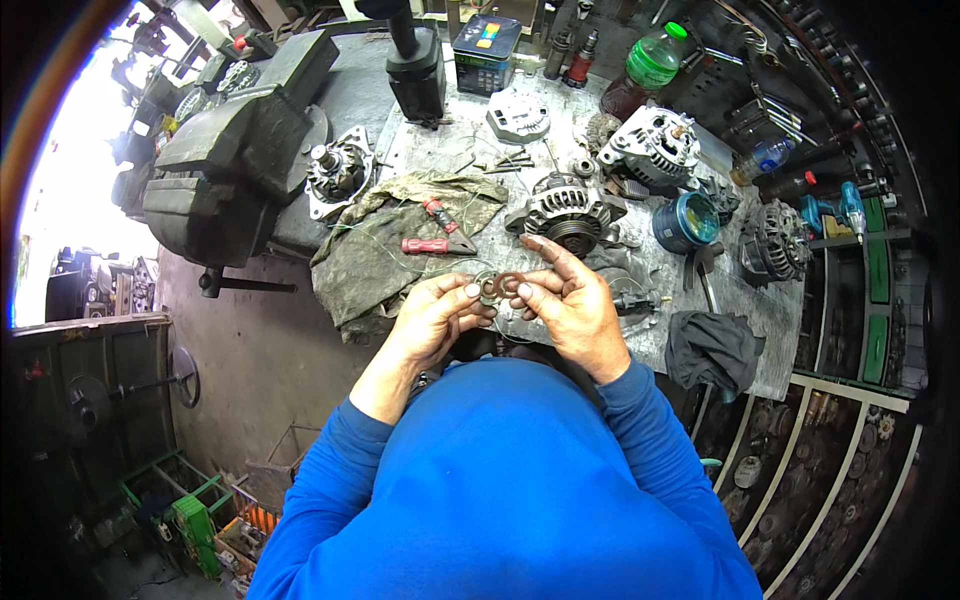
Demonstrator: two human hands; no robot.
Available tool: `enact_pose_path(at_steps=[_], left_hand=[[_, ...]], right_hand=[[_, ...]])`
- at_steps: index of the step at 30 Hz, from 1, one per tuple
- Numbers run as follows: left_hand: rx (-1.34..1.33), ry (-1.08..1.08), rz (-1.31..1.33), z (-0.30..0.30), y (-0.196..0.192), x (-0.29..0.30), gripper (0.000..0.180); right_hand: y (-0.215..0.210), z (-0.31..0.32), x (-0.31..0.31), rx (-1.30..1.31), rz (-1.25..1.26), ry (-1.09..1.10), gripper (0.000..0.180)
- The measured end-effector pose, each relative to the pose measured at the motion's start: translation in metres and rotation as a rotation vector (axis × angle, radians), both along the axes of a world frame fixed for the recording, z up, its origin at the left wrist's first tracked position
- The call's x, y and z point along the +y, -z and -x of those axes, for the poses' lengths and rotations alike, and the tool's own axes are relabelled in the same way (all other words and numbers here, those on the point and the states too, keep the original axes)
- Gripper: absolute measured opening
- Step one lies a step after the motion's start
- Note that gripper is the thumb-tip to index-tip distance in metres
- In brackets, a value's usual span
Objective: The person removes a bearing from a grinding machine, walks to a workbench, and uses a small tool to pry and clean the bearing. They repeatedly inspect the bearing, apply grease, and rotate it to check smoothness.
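Both hands meet over the front edge of the workbench. My left hand [437, 316] pinches a small greyish ring-shaped part [488, 288] between thumb and fingers. Beside it, my right hand [570, 308] grips a thin reddish-brown ring [510, 285], its index finger raised. The two rings touch or overlap; I cannot tell which. Just beyond my hands lie pliers with red handles [428, 245] on a stained green cloth [365, 250], with a thin wire trailing over it. An alternator with a grooved pulley [567, 215] stands past my right hand.
A large bench vise [225, 165] stands at the left. More alternators [655, 145] [775, 240], a blue tub [686, 222], a hammer [704, 275] and a dark cloth [713, 350] occupy the right. At the back are a green-capped bottle [650, 65] and a dark box [486, 55].
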State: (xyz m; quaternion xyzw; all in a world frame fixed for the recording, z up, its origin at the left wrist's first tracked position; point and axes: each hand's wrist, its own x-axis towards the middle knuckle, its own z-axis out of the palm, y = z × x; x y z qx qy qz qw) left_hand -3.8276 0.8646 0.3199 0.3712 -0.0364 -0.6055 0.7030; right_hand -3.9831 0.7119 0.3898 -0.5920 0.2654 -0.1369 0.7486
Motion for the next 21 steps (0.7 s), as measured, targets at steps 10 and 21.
enact_pose_path(at_steps=[10,21], left_hand=[[-0.107,0.047,-0.017,0.004,-0.007,-0.003,0.028],[-0.251,0.084,-0.088,0.013,-0.018,-0.004,0.034]], right_hand=[[0.006,0.002,0.002,-0.02,0.043,0.034,0.061],[0.015,0.005,-0.01,0.058,0.309,-0.085,0.068]])
